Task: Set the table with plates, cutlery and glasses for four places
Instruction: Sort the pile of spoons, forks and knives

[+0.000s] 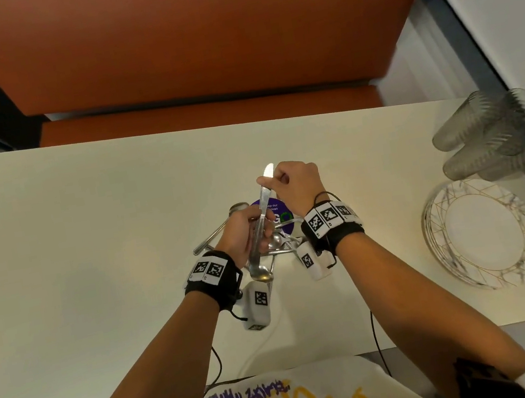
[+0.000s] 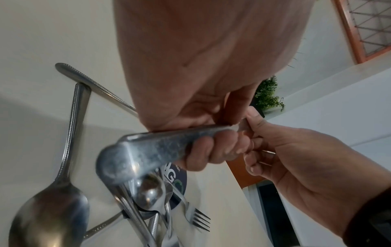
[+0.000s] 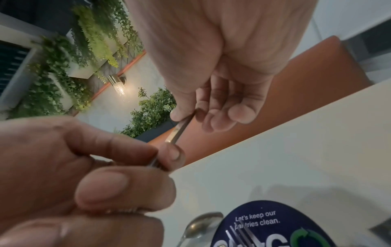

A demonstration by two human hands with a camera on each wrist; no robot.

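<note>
My left hand (image 1: 249, 232) grips the handle of a steel table knife (image 1: 264, 205) above the middle of the cream table (image 1: 85, 228). The knife points away from me. My right hand (image 1: 273, 181) pinches its blade between thumb and forefinger. In the left wrist view my fingers (image 2: 211, 150) curl round the knife handle (image 2: 158, 150), and the right hand (image 2: 251, 127) holds the far end. The right wrist view shows the pinch on the blade (image 3: 182, 128). A spoon bowl (image 1: 261, 272) shows just below my left hand; I cannot tell whether that hand holds it.
A heap of spoons and forks (image 1: 279, 244) lies under my hands, partly on a round purple sticker (image 1: 280, 218). At the table's right edge stand a stack of marbled plates (image 1: 482, 231) and, behind it, several grey tumblers (image 1: 497, 135) lying on their sides. An orange bench (image 1: 195, 53) runs along the far side.
</note>
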